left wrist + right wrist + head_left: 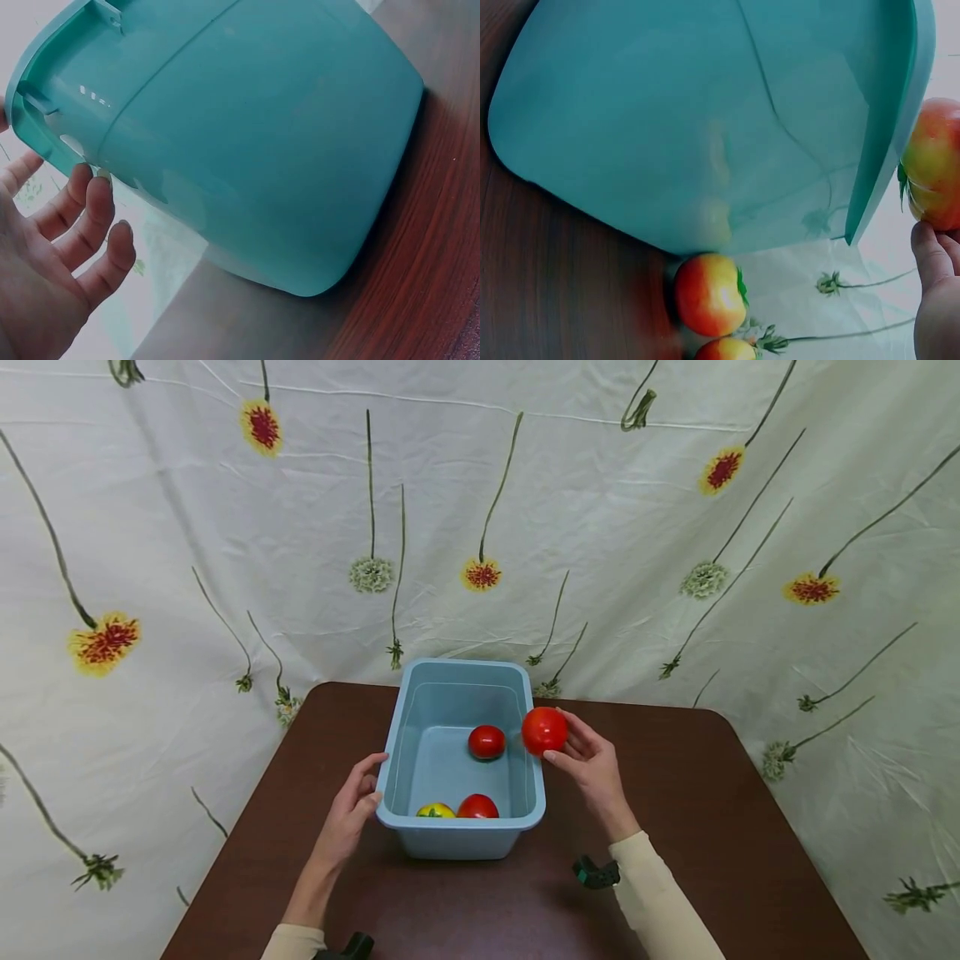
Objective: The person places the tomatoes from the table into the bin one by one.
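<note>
Landmark: blue bin (461, 841), on brown table (720, 827). R hand (595, 770): I have it pinching a large red tomato (544, 732) at bin's R rim. L hand (351, 806): fingers bent, gripping bin's L rim. In bin: 1 dark-red tomato (487, 742), nr R wall; 1 yellow fruit (436, 810) plus 1 smaller red tomato (477, 807), at near wall (both part. hidden by rim).

There were one bin (461, 842), one table (697, 827), one left hand (355, 807) and one right hand (594, 770). Two red tomatoes (487, 742) (477, 807) and one yellow tomato (437, 811) lay inside, one held tomato (544, 731) was at right, and two outside tomatoes (709, 295) (724, 350) sat on the far side: six altogether.
</note>
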Motion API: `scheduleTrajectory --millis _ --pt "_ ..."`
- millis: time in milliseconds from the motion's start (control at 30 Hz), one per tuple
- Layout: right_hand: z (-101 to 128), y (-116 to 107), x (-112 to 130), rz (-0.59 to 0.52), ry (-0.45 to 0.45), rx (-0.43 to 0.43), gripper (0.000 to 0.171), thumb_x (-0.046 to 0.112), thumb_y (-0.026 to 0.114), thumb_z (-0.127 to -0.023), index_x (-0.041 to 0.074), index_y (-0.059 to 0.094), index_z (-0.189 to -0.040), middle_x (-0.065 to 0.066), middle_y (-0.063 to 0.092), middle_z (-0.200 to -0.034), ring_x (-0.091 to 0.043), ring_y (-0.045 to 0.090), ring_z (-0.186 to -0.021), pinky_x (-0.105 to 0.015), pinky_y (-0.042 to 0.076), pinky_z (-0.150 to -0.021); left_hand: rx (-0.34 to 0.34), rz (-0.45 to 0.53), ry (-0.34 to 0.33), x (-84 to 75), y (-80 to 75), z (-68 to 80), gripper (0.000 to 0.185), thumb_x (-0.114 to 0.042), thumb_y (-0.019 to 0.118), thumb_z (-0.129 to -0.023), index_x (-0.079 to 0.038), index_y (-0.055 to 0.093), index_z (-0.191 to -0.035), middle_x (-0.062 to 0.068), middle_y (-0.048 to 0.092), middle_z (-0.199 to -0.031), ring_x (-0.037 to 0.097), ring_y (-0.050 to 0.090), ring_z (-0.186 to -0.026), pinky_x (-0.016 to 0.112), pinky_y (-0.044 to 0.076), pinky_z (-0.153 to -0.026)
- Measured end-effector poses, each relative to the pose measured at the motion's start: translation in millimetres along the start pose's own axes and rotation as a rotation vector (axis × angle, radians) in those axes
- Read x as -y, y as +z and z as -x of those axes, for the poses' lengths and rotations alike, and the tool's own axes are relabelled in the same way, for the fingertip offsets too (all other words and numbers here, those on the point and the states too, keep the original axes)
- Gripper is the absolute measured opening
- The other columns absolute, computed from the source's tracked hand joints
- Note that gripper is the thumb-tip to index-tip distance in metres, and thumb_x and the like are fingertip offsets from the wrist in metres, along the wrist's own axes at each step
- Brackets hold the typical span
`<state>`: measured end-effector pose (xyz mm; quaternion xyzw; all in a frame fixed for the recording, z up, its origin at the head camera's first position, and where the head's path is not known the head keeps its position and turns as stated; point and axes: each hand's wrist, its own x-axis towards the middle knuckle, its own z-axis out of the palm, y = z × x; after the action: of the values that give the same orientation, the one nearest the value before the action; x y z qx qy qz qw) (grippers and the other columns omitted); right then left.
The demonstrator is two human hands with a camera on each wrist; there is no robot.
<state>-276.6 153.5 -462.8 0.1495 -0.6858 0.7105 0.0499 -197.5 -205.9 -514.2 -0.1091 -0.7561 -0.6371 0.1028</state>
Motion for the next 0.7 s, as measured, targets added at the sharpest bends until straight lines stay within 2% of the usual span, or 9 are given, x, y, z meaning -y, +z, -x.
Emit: scheduleTrajectory --millis 467,700 --pt "0 16 0 0.018 -0.004 0.085 0.065 0.004 0.073 -0.083 0.013 0.049 -0.143 -0.011 0.053 -0.144 -0.017 0.060 -0.124 -0.029 0.050 -0.092 0.009 -0.005 -0.022 -1.3 -0.7 -0.2 0.051 -0.003 0.041 -0.092 -0.011 0.039 -0.143 0.027 0.058 -0.095 0.013 0.059 -0.078 0.028 0.051 -0.067" --pt "0 21 -3 0.026 -0.001 0.106 0.067 0.004 0.073 -0.084 0.008 0.046 -0.144 -0.014 0.053 -0.143 -0.019 0.061 -0.123 -0.030 0.051 -0.091 0.006 0.008 -0.024 -1.1 -0.2 0.2 0.052 -0.003 0.041 -0.092 -0.011 0.039 -0.143 0.028 0.057 -0.097 0.014 0.060 -0.079 0.028 0.051 -0.067"
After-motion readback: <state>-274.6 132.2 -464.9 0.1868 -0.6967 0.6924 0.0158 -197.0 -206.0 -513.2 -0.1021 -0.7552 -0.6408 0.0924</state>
